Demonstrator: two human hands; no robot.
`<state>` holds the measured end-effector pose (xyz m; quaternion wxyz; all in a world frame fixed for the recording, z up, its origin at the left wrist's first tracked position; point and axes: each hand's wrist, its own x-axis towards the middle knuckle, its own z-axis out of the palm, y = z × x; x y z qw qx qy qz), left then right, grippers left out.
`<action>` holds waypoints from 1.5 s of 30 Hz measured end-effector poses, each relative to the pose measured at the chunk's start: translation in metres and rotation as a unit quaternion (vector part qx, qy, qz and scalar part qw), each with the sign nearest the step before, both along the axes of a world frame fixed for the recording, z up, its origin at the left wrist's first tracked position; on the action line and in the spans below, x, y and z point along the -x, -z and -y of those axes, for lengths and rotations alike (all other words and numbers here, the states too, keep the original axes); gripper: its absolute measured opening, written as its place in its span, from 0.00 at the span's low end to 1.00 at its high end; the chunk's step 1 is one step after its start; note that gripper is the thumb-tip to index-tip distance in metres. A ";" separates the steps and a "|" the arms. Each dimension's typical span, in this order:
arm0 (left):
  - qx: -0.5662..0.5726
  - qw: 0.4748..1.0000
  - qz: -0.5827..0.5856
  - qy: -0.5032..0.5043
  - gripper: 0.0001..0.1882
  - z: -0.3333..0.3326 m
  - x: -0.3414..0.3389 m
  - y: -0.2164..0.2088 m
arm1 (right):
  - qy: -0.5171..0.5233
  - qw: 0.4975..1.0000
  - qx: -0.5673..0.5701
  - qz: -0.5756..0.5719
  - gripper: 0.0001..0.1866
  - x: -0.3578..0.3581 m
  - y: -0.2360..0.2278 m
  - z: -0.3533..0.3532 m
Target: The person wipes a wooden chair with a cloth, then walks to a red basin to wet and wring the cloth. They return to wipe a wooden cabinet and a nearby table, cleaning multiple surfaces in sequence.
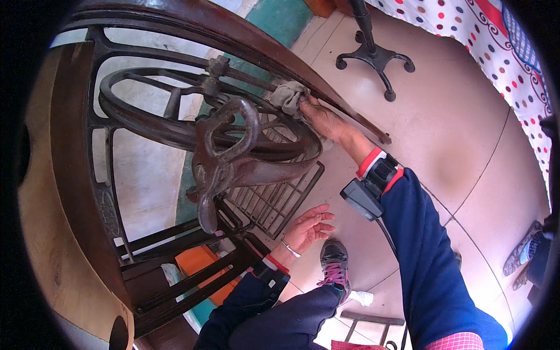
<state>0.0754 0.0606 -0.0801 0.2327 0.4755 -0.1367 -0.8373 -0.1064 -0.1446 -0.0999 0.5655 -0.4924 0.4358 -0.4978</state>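
Grey cloth (289, 97) is bunched in the right hand (321, 118), fingers (305, 105) clamped on it; the left hand (301, 233) has fingers apart.

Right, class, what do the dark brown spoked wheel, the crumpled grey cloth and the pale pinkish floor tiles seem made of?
Dark brown spoked wheel: probably cast iron, painted or worn, from its thick rim's dull highlights.
Crumpled grey cloth in the right hand: soft, matt textile, from its folds; fibre unclear.
Pale pinkish floor tiles: likely ceramic, given smooth sheen and thin dark joints.
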 end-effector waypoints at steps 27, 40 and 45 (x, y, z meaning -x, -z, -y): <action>-0.013 1.000 -0.009 0.009 0.20 0.004 0.008 0.002 | 0.028 0.987 0.156 0.013 0.16 0.072 -0.120 -0.090; -0.013 1.000 -0.020 0.000 0.20 0.003 0.010 0.000 | -0.035 0.946 0.322 -0.015 0.12 0.073 -0.172 -0.065; -0.005 1.000 -0.005 0.019 0.20 0.004 0.012 0.001 | -0.023 0.968 0.225 -0.105 0.18 0.082 -0.122 -0.088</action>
